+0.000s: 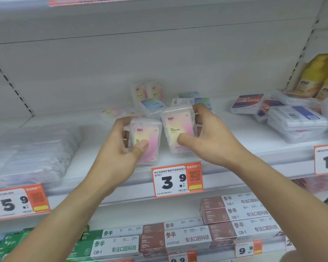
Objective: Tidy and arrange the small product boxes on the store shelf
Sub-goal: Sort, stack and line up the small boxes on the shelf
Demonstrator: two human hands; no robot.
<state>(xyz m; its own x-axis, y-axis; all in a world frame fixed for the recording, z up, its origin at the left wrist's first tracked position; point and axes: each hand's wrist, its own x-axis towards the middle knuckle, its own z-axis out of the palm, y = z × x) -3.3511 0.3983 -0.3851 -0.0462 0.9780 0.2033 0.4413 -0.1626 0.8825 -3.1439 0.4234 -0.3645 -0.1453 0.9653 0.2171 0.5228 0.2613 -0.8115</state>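
Observation:
Both hands are up at the white middle shelf (235,148). My left hand (119,148) grips a small clear box with a pink and yellow label (150,137), thumb on its front. My right hand (206,137) grips a second box of the same kind (178,127), held slightly higher and just to the right of the first; the two boxes almost touch. Behind them, more small boxes (151,104) with pink or blue labels lie jumbled, and two stand upright at the back wall (147,90).
Clear packs (32,148) lie at the shelf's left. Flat boxes with red and blue labels (292,118) are piled at the right, with yellow bottles (318,78) behind. Price tags (176,180) hang on the shelf edge. Toothpaste cartons (178,239) fill the shelf below.

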